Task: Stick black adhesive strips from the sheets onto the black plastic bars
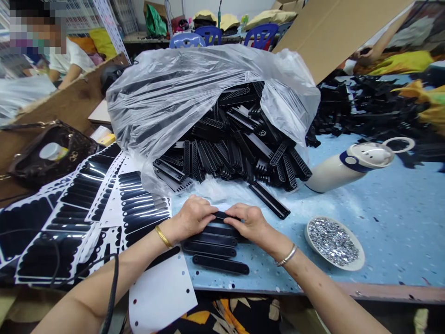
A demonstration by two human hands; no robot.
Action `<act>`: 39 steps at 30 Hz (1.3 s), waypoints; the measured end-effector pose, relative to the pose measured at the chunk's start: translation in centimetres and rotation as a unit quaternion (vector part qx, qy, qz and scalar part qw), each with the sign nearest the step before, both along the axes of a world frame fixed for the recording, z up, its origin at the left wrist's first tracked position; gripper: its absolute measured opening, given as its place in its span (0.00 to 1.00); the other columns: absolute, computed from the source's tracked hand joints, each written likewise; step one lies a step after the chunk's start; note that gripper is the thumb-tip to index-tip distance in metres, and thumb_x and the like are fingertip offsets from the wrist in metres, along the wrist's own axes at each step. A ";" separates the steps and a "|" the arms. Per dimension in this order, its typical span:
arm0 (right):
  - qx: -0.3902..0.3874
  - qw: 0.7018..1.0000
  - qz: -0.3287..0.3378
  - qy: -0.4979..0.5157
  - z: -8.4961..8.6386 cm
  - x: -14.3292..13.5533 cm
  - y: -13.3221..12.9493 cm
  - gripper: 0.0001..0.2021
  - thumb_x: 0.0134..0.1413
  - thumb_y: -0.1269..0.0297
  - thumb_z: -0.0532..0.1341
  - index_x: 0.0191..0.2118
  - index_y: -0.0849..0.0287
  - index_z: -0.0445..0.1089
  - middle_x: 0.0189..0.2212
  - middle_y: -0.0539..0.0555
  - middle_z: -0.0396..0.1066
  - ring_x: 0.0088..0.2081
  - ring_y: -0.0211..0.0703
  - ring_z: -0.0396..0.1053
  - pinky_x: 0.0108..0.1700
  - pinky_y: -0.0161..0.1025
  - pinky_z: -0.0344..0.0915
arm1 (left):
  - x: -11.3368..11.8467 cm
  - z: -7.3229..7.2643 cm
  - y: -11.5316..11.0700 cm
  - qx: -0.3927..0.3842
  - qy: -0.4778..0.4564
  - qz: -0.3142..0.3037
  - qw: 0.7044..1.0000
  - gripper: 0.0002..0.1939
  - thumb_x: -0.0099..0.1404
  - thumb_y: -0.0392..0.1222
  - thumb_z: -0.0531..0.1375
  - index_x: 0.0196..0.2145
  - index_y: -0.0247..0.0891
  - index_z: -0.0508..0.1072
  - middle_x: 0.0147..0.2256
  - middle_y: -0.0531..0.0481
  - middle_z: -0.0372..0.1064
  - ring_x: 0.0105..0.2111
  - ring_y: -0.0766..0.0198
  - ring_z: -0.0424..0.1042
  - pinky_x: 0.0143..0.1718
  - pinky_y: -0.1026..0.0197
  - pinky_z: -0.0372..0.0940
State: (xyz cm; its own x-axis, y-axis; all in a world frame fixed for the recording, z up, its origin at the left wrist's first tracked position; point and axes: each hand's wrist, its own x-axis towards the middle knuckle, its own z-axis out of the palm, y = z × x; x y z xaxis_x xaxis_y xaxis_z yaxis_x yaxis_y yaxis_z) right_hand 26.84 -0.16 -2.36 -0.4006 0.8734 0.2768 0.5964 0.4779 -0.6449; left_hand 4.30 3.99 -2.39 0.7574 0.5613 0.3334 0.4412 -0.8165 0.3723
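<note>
My left hand (pixel 194 215) and my right hand (pixel 252 222) pinch the two ends of a short black strip (pixel 221 215) between thumbs and fingers. Several slim black bars with rounded ends, such as the nearest bar (pixel 220 265), lie in a row on the blue table (pixel 278 271) just below my hands. Sheets of black stickers (pixel 139 204) fan out left of my left hand. A mostly bare white backing sheet (pixel 163 292) hangs past the table's front edge under my left forearm. One slotted black piece (pixel 269 199) rests beyond my right hand.
An open plastic bag (pixel 149 97) spills many black toothed pieces (pixel 239 144) ahead. To the right are a tilted white bottle (pixel 327 178) and a bowl (pixel 361 260) of small silvery parts. A brown handbag (pixel 31 162) sits left. Other people work at far left and far right.
</note>
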 end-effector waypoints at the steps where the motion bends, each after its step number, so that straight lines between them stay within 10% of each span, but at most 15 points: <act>1: 0.004 1.000 -0.001 0.000 0.0 0.0 -0.1 0.05 0.56 0.68 0.64 0.35 0.58 0.78 0.31 0.54 0.78 0.33 0.43 0.75 0.37 0.38 0.70 | 0.0 0.0 0.0 0.007 0.002 -0.002 1.000 0.08 0.67 0.39 0.59 0.41 0.39 0.78 0.30 0.49 0.74 0.32 0.61 0.71 0.36 0.58 0.61; 23: -0.024 1.000 -0.014 -0.001 0.0 -0.2 -0.2 0.04 0.55 0.68 0.65 0.35 0.57 0.78 0.31 0.53 0.78 0.33 0.42 0.75 0.36 0.37 0.70 | -0.2 -0.4 -0.3 0.025 0.033 -0.011 0.999 0.14 0.66 0.35 0.56 0.43 0.45 0.79 0.31 0.47 0.68 0.31 0.61 0.66 0.36 0.58 0.61; 32: 0.040 0.976 -0.215 0.026 2.9 2.9 -2.8 0.09 0.59 0.64 0.59 0.37 0.55 0.78 0.30 0.54 0.78 0.30 0.43 0.76 0.34 0.39 0.72 | -0.1 -0.2 -0.3 0.009 0.026 -0.022 0.999 0.14 0.66 0.35 0.56 0.45 0.46 0.78 0.30 0.48 0.68 0.31 0.62 0.67 0.38 0.58 0.62; 39: -0.024 0.975 -0.218 0.022 -0.5 2.7 -3.9 0.09 0.55 0.64 0.59 0.33 0.55 0.78 0.27 0.54 0.78 0.28 0.45 0.75 0.32 0.40 0.72 | 0.6 1.0 -0.4 -0.042 0.016 -0.001 0.999 0.14 0.66 0.40 0.58 0.48 0.37 0.75 0.32 0.46 0.72 0.34 0.59 0.71 0.39 0.57 0.64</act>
